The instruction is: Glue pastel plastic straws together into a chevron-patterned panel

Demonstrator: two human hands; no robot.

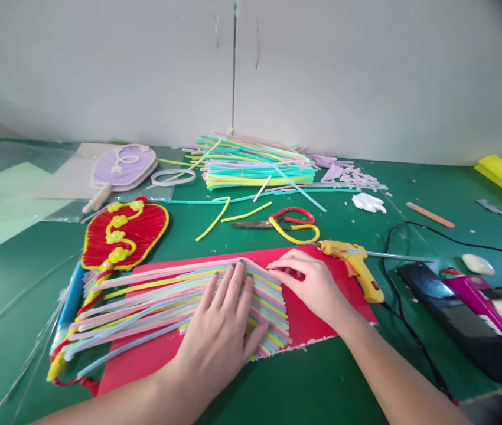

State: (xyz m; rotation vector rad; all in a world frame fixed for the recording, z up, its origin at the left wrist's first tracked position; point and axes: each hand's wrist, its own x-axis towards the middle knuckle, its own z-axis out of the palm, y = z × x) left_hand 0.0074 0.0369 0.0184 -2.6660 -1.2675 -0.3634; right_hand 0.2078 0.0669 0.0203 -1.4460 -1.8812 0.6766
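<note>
Pastel pipe cleaners (144,295) lie side by side over a red sheet (138,354), bent into a slanted, chevron-like pattern at the right. My left hand (219,319) rests flat on them with its fingers spread, pressing near the bend and covering part of the rows. At the top right edge of the pattern, my right hand (306,280) pinches the end of a pale pink pipe cleaner between thumb and forefinger. Just beyond that hand are a yellow glue gun (352,260) and scissors (293,224) with red and yellow handles.
A red fan (122,236) with yellow flowers lies left, below a purple fan (122,168). Bundled pipe cleaners (260,174) sit at the back, beside purple scraps (348,174). On the right are a black phone (455,319), a magenta object (481,304) and a black cord (437,224).
</note>
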